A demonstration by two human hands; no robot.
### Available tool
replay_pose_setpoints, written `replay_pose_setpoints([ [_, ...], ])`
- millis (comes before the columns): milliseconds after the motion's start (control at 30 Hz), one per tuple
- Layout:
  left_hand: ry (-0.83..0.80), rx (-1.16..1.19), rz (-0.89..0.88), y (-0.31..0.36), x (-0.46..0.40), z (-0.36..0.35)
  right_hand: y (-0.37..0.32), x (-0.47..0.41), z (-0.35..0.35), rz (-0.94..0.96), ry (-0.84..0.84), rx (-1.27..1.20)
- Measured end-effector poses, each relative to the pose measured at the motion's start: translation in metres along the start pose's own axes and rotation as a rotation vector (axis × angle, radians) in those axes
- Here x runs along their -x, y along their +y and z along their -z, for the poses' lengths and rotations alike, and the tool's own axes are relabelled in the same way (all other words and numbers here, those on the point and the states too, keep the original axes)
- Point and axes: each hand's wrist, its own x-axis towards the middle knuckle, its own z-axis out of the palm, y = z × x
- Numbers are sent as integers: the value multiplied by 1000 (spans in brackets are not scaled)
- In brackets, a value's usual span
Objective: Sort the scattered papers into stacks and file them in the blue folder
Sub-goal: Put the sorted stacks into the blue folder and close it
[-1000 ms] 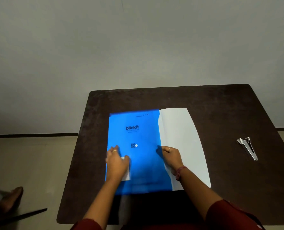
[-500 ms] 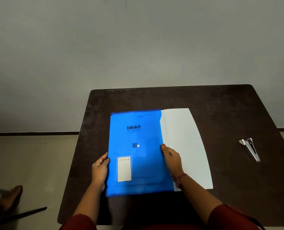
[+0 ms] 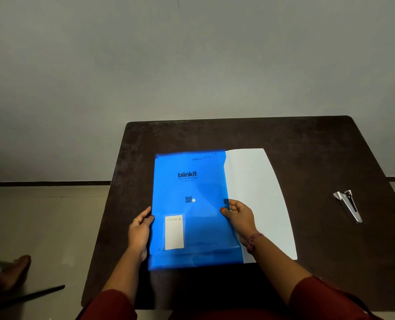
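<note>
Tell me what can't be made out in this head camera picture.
- Papers inside the blue folder: its cover hides them.
- White paper: left part lies under the folder; any print is unreadable.
- Left hand, right hand: fingertips tucked behind folder edges.
- Small print under "blinkit": too small.

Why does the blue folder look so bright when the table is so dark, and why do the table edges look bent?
In the head view, the blue folder glows almost too bright and its near edge looks smeared, while the table stays dim; a dark shadow sits under the arms at the near edge. The wide lens bends the table's sides and the paper.
</note>
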Motion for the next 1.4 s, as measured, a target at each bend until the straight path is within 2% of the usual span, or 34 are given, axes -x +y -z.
replay_pose_setpoints([
  [300, -35, 25, -9, 3, 2, 2, 0, -1, 0, -24, 31, 12],
  [633, -35, 40, -3, 4, 4, 3, -3, 8, -6, 82, 69, 122],
  [767, -38, 27, 4, 1, 3, 3, 16, 10, -10, 308, 153, 467],
  [900, -47, -13, 0, -1, 0, 4, 22, 12, -11, 361, 133, 828],
  [967, -41, -20, -17, 0, 1, 2, 25, 14, -10, 445, 114, 999],
  [1033, -23, -41, -27, -1, -1, 0, 22, 13, -5, 462, 66, 1057],
  [1133, 11, -67, -31, -1, -4, -1, 7, 6, 9, 368, -49, 992],
  [1200, 27, -78, -28, -1, -6, -4, -1, 2, 29, 310, 23, 997],
  [1300, 31, -84, -17, -2, -5, -4, -6, -2, 68, 185, 268, 1003],
  [1400, 36, -99, -16, -2, -8, -4, -14, -5, 102, 72, 407, 886],
])
